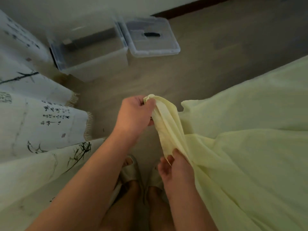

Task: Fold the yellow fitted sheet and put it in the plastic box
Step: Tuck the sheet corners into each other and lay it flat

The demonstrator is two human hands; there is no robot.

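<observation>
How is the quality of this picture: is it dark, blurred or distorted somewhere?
Head view: dim, soft light, no hard shadows; the plastic box and its lid at the top are blurred; the wide lens curves the edges; sharpest are the left hand and right hand holding the yellow sheet.

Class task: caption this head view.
The sheet, gripped by left hand and right hand; open box and lid beyond.

The room is dim and evenly lit, with soft, faint shadows and a greenish cast. The whole frame is slightly blurred; the plastic box looks smeared. Wide-angle distortion bends the edges.
</observation>
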